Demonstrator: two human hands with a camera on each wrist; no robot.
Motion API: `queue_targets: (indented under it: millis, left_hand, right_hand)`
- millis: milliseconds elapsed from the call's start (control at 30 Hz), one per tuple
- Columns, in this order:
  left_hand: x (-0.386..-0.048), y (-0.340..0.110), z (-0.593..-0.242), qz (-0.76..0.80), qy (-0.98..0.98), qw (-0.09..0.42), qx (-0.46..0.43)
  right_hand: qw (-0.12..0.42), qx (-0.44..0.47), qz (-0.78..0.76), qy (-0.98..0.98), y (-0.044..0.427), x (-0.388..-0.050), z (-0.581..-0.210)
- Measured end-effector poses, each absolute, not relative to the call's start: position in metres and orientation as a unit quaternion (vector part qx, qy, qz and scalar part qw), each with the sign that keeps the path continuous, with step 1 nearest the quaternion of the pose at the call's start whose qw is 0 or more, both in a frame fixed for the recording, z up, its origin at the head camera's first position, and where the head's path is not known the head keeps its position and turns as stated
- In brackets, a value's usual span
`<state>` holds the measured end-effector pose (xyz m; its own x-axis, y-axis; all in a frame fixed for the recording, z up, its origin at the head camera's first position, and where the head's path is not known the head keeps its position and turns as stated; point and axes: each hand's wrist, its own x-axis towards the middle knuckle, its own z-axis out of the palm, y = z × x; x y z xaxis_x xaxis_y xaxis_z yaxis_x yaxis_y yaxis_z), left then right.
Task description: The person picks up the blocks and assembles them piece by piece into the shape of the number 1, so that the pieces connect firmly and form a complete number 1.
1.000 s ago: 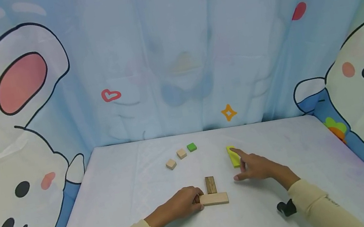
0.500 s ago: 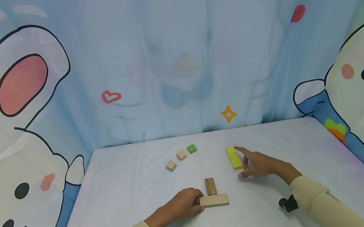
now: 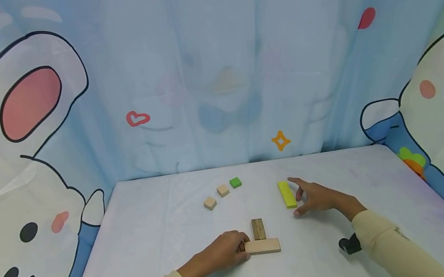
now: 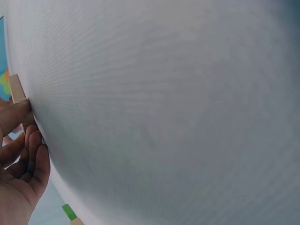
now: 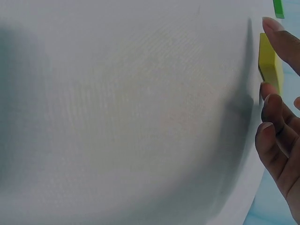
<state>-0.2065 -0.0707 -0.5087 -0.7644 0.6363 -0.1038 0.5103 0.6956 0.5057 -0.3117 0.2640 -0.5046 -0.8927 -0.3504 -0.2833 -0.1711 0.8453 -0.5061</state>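
A flat pale wooden block [image 3: 265,247] lies crosswise near the table's middle, and my left hand [image 3: 219,254] pinches its left end between thumb and fingers. Behind it, end on, lies a darker brown wooden block [image 3: 258,229], seemingly touching it. My right hand [image 3: 319,198] hovers just right of a long yellow block [image 3: 287,195], index finger stretched out and thumb spread apart. In the right wrist view the thumb and fingers are near the yellow block [image 5: 269,58], with no grip on it. The pale block [image 4: 18,89] shows beyond my left thumb in the left wrist view.
Two small pale wooden cubes, a nearer one [image 3: 210,203] and a farther one [image 3: 223,190], sit at the back of the white table [image 3: 166,226], with a small green block [image 3: 236,182] beside them. A printed blue curtain [image 3: 175,68] hangs behind the table.
My right hand has drawn slightly to the right, so its index finger no longer overlaps the yellow block, which now shows whole. My left hand keeps its hold on the pale block.
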Motion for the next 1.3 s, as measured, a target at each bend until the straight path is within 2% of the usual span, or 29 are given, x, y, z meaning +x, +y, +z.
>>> queue_targets:
  millis: [500, 900, 1300]
  left_hand:
    - [-0.208, -0.072, -0.511, 0.231, 0.91, 0.133, 0.318]
    - [-0.209, -0.07, -0.511, 0.233, 0.908, 0.138, 0.32]
    - [-0.207, -0.07, -0.509, 0.236, 0.908, 0.14, 0.317]
  right_hand:
    - [0.179, -0.132, -0.235, 0.946, 0.26, -0.323, -0.508]
    - [0.197, -0.119, -0.222, 0.947, 0.256, -0.333, -0.507]
    - [0.198, -0.137, -0.222, 0.945, 0.252, -0.333, -0.505]
